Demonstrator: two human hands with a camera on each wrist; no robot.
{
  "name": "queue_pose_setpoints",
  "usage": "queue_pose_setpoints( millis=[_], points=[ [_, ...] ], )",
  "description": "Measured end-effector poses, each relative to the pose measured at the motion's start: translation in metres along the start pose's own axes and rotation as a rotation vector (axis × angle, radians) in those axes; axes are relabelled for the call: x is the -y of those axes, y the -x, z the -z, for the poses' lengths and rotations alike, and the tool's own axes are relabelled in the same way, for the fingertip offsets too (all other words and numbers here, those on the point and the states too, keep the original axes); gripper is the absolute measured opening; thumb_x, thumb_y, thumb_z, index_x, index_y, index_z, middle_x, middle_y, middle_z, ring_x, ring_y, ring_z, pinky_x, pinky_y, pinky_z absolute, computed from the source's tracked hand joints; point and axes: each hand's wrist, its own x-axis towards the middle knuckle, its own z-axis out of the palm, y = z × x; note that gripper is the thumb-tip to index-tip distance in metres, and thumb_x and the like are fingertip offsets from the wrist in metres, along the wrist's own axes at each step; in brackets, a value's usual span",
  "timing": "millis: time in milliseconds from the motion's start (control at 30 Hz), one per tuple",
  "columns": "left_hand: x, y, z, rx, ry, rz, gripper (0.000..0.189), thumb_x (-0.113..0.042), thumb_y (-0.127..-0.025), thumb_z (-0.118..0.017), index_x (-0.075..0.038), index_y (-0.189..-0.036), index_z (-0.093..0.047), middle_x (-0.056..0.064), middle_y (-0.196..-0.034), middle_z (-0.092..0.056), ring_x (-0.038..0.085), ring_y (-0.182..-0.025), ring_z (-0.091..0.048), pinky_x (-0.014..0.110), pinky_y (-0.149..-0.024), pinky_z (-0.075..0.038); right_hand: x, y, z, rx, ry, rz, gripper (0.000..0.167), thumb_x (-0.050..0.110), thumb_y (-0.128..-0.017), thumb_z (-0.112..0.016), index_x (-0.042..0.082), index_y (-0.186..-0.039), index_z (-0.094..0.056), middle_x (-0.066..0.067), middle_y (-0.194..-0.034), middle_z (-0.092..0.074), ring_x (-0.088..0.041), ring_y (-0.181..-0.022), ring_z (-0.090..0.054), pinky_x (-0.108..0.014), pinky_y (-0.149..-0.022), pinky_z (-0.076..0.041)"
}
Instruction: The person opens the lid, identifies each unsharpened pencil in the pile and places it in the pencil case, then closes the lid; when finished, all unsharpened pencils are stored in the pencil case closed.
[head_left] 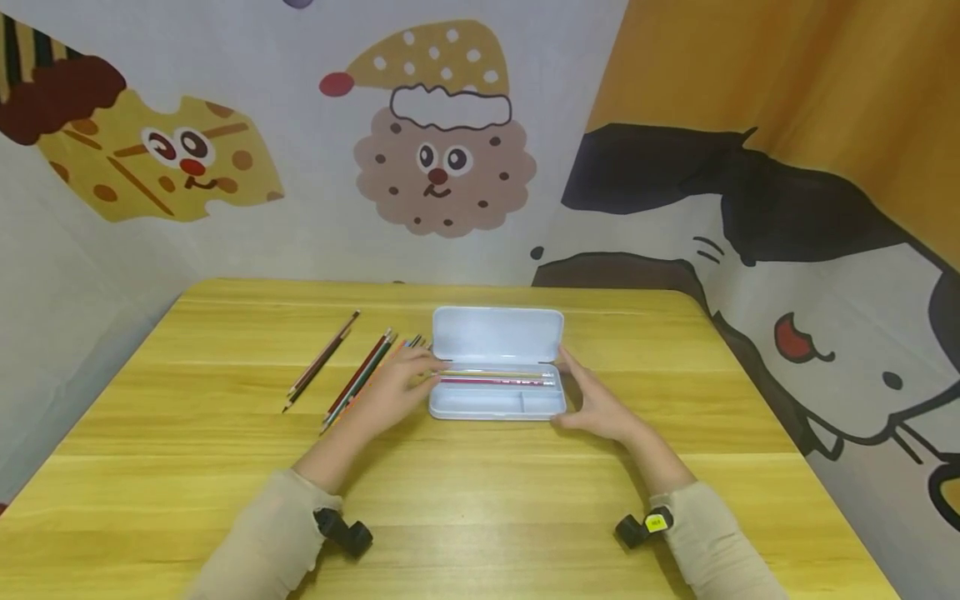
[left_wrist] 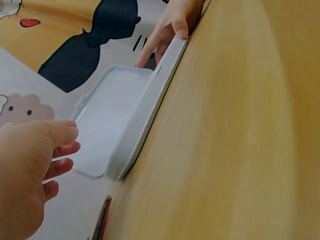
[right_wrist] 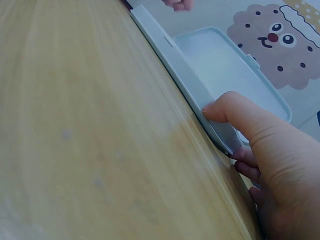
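Note:
A pale blue-white pencil case (head_left: 468, 403) lies on the table with its lid (head_left: 498, 333) raised at the back. Inside, a few pencils (head_left: 495, 377) lie lengthwise in the rear part, and a small divider marks off the front right corner. My right hand (head_left: 600, 404) grips the case's right end; in the right wrist view its thumb (right_wrist: 225, 108) presses the front wall and the fingers go round the end. Over the case's left end is my left hand (head_left: 397, 383), its fingers loosely bent; the left wrist view shows nothing between them.
Left of the case lies a bunch of coloured pencils (head_left: 360, 375), partly hidden behind my left hand. Farther left, two more pencils (head_left: 318, 367) lie side by side. A cloth with cartoon figures (head_left: 446, 175) hangs behind the wooden table (head_left: 480, 508).

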Motion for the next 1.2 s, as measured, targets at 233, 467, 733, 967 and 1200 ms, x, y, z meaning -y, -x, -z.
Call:
queue_pose_setpoints(
  millis=[233, 467, 733, 967, 1200],
  points=[
    [0.006, 0.024, 0.028, -0.006, -0.008, 0.118, 0.023, -0.005, -0.089, -0.067, -0.005, -0.112, -0.07, 0.003, -0.107, -0.064, 0.027, -0.109, -0.055, 0.044, -0.09, -0.048, 0.002, 0.0, 0.0, 0.008, -0.006, -0.013, 0.119, 0.017, -0.068, -0.084, 0.021, -0.155, -0.003, -0.013, -0.142, -0.04, -0.031, -0.136, -0.027, -0.053, -0.112, -0.01],
    [0.017, 0.043, 0.055, -0.039, -0.007, 0.136, 0.025, 0.0, -0.087, -0.068, -0.002, -0.112, -0.069, 0.008, -0.108, -0.065, 0.025, -0.099, -0.058, 0.045, -0.081, -0.051, 0.001, 0.0, 0.001, 0.004, 0.0, -0.015, 0.119, 0.015, -0.068, -0.083, 0.019, -0.155, -0.002, -0.015, -0.142, -0.04, -0.032, -0.136, -0.027, -0.054, -0.111, -0.01],
    [0.029, 0.058, 0.07, -0.035, -0.077, 0.192, 0.024, -0.002, -0.087, -0.068, -0.003, -0.111, -0.069, 0.005, -0.106, -0.066, 0.016, -0.083, -0.055, 0.032, -0.063, -0.047, 0.003, -0.001, 0.001, 0.005, 0.006, -0.018, 0.118, 0.014, -0.068, -0.083, 0.017, -0.155, -0.003, -0.015, -0.143, -0.039, -0.031, -0.136, -0.027, -0.054, -0.111, -0.012],
    [0.034, 0.063, 0.072, 0.011, -0.019, 0.22, 0.027, 0.002, -0.085, -0.07, -0.001, -0.112, -0.069, 0.008, -0.103, -0.067, 0.017, -0.08, -0.055, 0.027, -0.055, -0.046, 0.005, -0.001, 0.0, 0.006, 0.0, -0.023, 0.119, 0.015, -0.068, -0.083, 0.018, -0.155, -0.003, -0.015, -0.143, -0.039, -0.033, -0.136, -0.026, -0.055, -0.111, -0.011],
    [0.043, 0.068, 0.069, 0.075, -0.022, 0.258, 0.027, 0.006, -0.084, -0.068, 0.001, -0.111, -0.068, 0.01, -0.103, -0.067, 0.017, -0.078, -0.055, 0.029, -0.062, -0.048, 0.004, -0.001, 0.0, 0.006, 0.004, -0.03, 0.118, 0.015, -0.069, -0.083, 0.019, -0.155, -0.003, -0.014, -0.143, -0.039, -0.032, -0.136, -0.025, -0.055, -0.111, -0.011]
  ],
)
